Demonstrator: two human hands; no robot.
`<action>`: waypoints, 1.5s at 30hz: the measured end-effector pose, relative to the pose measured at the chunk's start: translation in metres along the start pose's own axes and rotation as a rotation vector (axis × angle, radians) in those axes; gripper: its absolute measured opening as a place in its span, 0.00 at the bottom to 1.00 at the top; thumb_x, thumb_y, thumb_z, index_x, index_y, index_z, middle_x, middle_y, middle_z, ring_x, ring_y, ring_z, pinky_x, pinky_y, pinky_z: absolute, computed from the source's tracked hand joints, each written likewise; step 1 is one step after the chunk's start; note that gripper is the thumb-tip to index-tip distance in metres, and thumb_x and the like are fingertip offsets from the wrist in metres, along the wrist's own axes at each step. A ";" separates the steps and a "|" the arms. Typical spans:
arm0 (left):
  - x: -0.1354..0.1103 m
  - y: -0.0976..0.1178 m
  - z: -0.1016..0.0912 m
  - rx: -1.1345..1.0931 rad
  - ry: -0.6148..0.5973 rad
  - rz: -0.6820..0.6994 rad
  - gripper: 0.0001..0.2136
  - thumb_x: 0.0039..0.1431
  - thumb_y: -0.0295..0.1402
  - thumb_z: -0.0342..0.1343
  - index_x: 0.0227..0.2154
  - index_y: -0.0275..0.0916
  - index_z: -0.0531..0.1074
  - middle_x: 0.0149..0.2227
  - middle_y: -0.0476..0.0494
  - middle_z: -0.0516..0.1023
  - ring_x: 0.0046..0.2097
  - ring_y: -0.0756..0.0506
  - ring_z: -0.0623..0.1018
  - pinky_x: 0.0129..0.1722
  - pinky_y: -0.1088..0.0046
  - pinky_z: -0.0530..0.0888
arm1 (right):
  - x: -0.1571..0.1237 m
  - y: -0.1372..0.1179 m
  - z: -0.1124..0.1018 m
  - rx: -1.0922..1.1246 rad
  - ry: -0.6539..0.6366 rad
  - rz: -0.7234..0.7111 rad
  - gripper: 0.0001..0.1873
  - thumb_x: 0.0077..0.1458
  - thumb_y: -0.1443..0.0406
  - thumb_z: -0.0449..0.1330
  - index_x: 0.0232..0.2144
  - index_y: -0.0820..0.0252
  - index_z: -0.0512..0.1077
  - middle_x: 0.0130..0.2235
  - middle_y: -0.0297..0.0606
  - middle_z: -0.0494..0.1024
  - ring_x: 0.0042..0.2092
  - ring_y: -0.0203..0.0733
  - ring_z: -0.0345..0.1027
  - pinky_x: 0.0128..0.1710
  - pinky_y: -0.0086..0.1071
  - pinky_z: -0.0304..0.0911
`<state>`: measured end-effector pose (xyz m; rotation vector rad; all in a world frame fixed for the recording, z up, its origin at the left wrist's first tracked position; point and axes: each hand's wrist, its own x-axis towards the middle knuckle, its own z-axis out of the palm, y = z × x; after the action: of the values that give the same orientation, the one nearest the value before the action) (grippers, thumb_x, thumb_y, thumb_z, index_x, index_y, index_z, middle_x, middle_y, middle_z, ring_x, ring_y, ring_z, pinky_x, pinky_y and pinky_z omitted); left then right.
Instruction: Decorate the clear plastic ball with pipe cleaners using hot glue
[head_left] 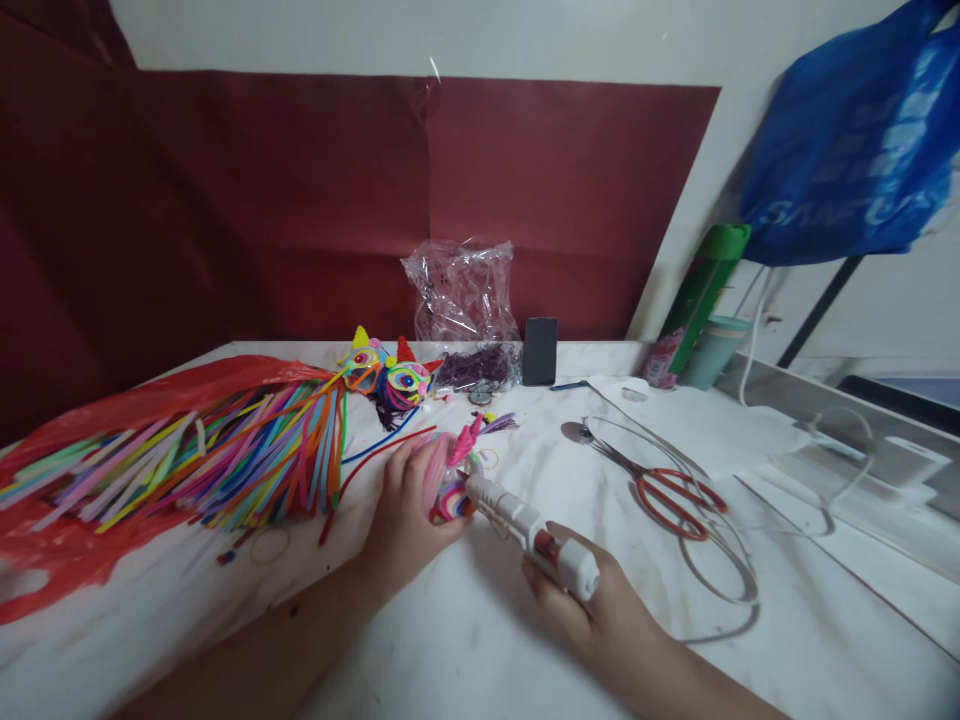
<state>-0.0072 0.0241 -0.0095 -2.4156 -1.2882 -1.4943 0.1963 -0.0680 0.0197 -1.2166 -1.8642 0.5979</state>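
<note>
My left hand [409, 500] is wrapped round a small multicoloured craft figure [450, 497] made of coiled pipe cleaners, with a pink pointed piece on top. In my right hand [577, 590] is a white hot glue gun [517, 515], its nozzle pointing left at the figure's right side. The nozzle tip meets or nearly meets the figure; I cannot tell which. Two similar finished-looking figures, one with yellow ears [364, 362] and one with red ears [407, 382], lie beyond my left hand. My fingers hide part of the held figure.
Many pipe cleaners [247, 460] lie on a red plastic bag [202, 372] at left. Orange-handled scissors [667, 495] and a looping white cable [739, 560] are at right. Behind stand a clear plastic bag [465, 300], a black phone-like slab [540, 352] and a green can [701, 300].
</note>
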 end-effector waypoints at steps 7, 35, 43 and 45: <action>-0.001 0.000 0.000 0.003 0.002 0.002 0.38 0.42 0.29 0.65 0.58 0.41 0.56 0.56 0.34 0.62 0.59 0.35 0.65 0.58 0.51 0.67 | 0.000 0.000 0.000 0.026 -0.030 -0.007 0.09 0.56 0.63 0.50 0.24 0.57 0.59 0.24 0.31 0.63 0.26 0.36 0.58 0.26 0.27 0.58; -0.001 0.001 -0.001 0.007 0.002 0.030 0.37 0.44 0.31 0.64 0.58 0.42 0.55 0.56 0.34 0.62 0.59 0.33 0.65 0.58 0.50 0.67 | -0.001 -0.004 0.000 0.068 -0.006 0.028 0.10 0.56 0.64 0.52 0.24 0.57 0.59 0.23 0.30 0.62 0.26 0.35 0.57 0.25 0.26 0.58; -0.001 0.000 -0.001 0.008 -0.008 0.019 0.37 0.44 0.30 0.63 0.58 0.42 0.55 0.56 0.34 0.62 0.59 0.34 0.65 0.58 0.51 0.67 | -0.001 -0.006 0.003 0.019 -0.040 0.003 0.09 0.56 0.64 0.50 0.24 0.56 0.58 0.24 0.32 0.64 0.26 0.36 0.58 0.24 0.26 0.58; -0.001 0.000 -0.001 0.007 -0.009 0.018 0.37 0.44 0.30 0.63 0.58 0.41 0.55 0.56 0.34 0.62 0.59 0.34 0.65 0.58 0.50 0.67 | -0.001 -0.005 0.004 0.015 -0.015 0.016 0.09 0.56 0.63 0.50 0.24 0.56 0.58 0.23 0.32 0.63 0.26 0.36 0.57 0.23 0.26 0.58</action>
<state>-0.0076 0.0232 -0.0096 -2.4253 -1.2684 -1.4734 0.1907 -0.0710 0.0213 -1.2208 -1.8606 0.6302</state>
